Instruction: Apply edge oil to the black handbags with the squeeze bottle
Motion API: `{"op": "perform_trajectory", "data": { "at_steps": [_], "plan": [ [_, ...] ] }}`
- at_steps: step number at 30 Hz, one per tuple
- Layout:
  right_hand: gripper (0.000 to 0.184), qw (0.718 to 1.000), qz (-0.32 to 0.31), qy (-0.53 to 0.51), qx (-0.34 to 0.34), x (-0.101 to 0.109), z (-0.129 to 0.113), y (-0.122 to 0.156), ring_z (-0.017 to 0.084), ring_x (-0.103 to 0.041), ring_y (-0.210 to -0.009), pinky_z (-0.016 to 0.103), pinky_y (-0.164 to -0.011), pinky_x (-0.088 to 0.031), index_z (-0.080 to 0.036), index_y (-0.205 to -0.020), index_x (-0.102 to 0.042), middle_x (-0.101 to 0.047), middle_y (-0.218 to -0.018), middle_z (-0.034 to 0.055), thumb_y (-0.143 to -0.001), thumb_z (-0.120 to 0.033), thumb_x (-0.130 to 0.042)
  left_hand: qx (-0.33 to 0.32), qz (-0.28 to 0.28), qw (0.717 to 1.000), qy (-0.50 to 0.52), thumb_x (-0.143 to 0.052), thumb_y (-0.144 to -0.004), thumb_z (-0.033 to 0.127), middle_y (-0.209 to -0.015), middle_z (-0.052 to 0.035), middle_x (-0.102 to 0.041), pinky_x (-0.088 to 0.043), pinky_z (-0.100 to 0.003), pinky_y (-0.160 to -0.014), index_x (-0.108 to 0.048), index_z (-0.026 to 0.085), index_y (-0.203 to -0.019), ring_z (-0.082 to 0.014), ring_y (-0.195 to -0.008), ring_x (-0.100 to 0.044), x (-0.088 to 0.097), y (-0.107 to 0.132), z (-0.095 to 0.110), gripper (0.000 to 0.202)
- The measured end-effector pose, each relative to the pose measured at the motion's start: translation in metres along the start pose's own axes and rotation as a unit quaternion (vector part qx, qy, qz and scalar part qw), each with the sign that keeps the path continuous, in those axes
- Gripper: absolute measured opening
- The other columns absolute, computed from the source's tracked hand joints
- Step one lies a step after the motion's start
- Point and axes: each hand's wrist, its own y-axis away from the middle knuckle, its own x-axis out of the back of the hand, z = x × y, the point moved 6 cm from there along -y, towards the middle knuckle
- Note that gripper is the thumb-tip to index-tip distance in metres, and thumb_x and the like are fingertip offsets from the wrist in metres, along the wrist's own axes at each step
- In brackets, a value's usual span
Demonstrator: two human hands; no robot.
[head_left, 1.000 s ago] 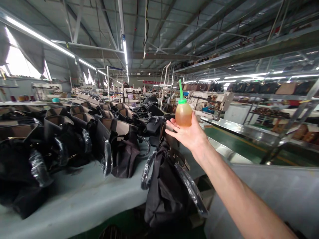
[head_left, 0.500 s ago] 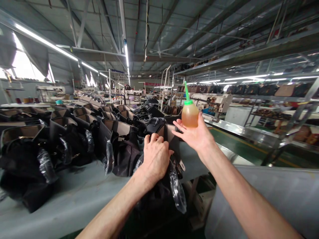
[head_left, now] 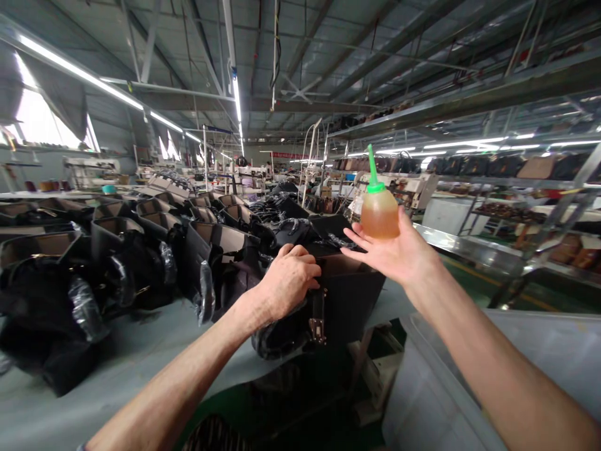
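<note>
My left hand [head_left: 290, 282] is closed on the upper edge of a black handbag [head_left: 350, 297] with a tan lining and a metal clasp on a strap. The bag hangs at the front of the table, and my fingertips are partly hidden. Raised to the right of it, my right hand [head_left: 399, 254] holds a round, clear squeeze bottle [head_left: 379, 216] of amber liquid with a green spout. The bottle rests upright against the palm and thumb, with the other fingers stretched out below it.
Rows of black handbags [head_left: 220, 241] with plastic-wrapped handles cover the grey table [head_left: 154, 351] to the left. A large grey bin [head_left: 507, 338] stands at the lower right. Behind are sewing machines [head_left: 422, 188] and metal racks of bags.
My right hand and the bottle have shifted right. The handbag under my left hand has swung round, bringing its dark panel and clasp into view; my left hand moved slightly left.
</note>
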Motion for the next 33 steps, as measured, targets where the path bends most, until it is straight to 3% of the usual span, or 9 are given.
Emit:
{"op": "perform_trajectory", "data": {
  "at_steps": [7, 12, 17, 23, 26, 29, 33],
  "plan": [
    [0.053, 1.0, -0.007, 0.016, -0.024, 0.011, 0.009, -0.001, 0.031, -0.056, -0.11, 0.066, -0.093, -0.035, -0.017, -0.102, -0.056, -0.061, -0.096, 0.0161, -0.093, -0.064, -0.033, 0.025, 0.053, 0.996, 0.066, -0.061, -0.086, 0.025, -0.095, -0.0015, -0.066, -0.038, -0.036, -0.093, -0.067, 0.018, -0.08, -0.0207, -0.1, -0.048, -0.012, 0.017, -0.003, 0.012],
    [0.052, 1.0, 0.0, 0.022, 0.003, -0.004, -0.002, -0.007, 0.028, -0.055, -0.112, 0.066, -0.099, -0.026, -0.019, -0.101, -0.057, -0.062, -0.093, 0.013, -0.094, -0.064, -0.031, 0.017, 0.043, 0.998, 0.038, -0.06, -0.086, 0.023, -0.088, -0.0017, -0.067, -0.04, -0.033, -0.087, -0.066, 0.018, -0.074, -0.0197, -0.093, -0.05, 0.003, -0.002, -0.013, 0.014],
    [0.053, 1.0, -0.006, 0.025, 0.01, -0.012, -0.01, -0.017, 0.028, -0.054, -0.112, 0.068, -0.098, -0.023, -0.019, -0.104, -0.058, -0.062, -0.095, 0.012, -0.093, -0.064, -0.032, 0.007, 0.024, 1.0, 0.013, -0.06, -0.083, 0.017, -0.089, -0.0017, -0.066, -0.042, -0.028, -0.083, -0.066, 0.018, -0.076, -0.0191, -0.094, -0.051, 0.017, -0.027, -0.031, 0.009],
    [0.057, 0.999, 0.02, 0.031, -0.006, -0.006, -0.001, -0.025, 0.029, -0.055, -0.112, 0.063, -0.096, -0.033, -0.014, -0.11, -0.054, -0.061, -0.098, 0.0167, -0.094, -0.064, -0.032, 0.036, 0.028, 0.994, 0.102, -0.058, -0.083, 0.016, -0.087, -0.0016, -0.065, -0.043, -0.03, -0.087, -0.065, 0.018, -0.075, -0.0195, -0.093, -0.052, 0.001, -0.014, -0.052, 0.012],
    [0.052, 0.999, 0.025, 0.041, -0.013, -0.011, 0.003, -0.028, 0.03, -0.055, -0.111, 0.066, -0.095, -0.032, -0.015, -0.107, -0.056, -0.061, -0.1, 0.0179, -0.095, -0.061, -0.034, 0.053, 0.072, 0.976, 0.2, -0.057, -0.081, 0.013, -0.11, -0.0051, -0.062, -0.041, -0.032, -0.096, -0.066, 0.017, -0.084, -0.0201, -0.105, -0.053, -0.003, -0.003, -0.057, 0.01],
    [0.044, 0.998, 0.031, 0.051, -0.011, -0.016, 0.005, -0.03, 0.03, -0.057, -0.11, 0.067, -0.096, -0.03, -0.017, -0.105, -0.056, -0.062, -0.103, 0.0179, -0.095, -0.057, -0.04, 0.112, 0.151, 0.94, 0.284, -0.059, -0.081, 0.015, -0.134, -0.0097, -0.046, -0.038, -0.031, -0.103, -0.063, 0.017, -0.102, -0.0208, -0.119, -0.049, -0.006, 0.004, -0.061, 0.022],
    [0.044, 0.998, 0.038, 0.053, -0.002, -0.015, 0.005, -0.03, 0.029, -0.058, -0.107, 0.064, -0.095, -0.034, -0.017, -0.107, -0.055, -0.061, -0.105, 0.0172, -0.096, -0.056, -0.037, 0.181, 0.205, 0.913, 0.302, -0.056, -0.085, 0.028, -0.123, -0.0096, -0.054, -0.043, -0.029, -0.095, -0.058, 0.016, -0.109, -0.0188, -0.107, -0.056, -0.012, 0.009, -0.06, 0.027]
  ]
}}
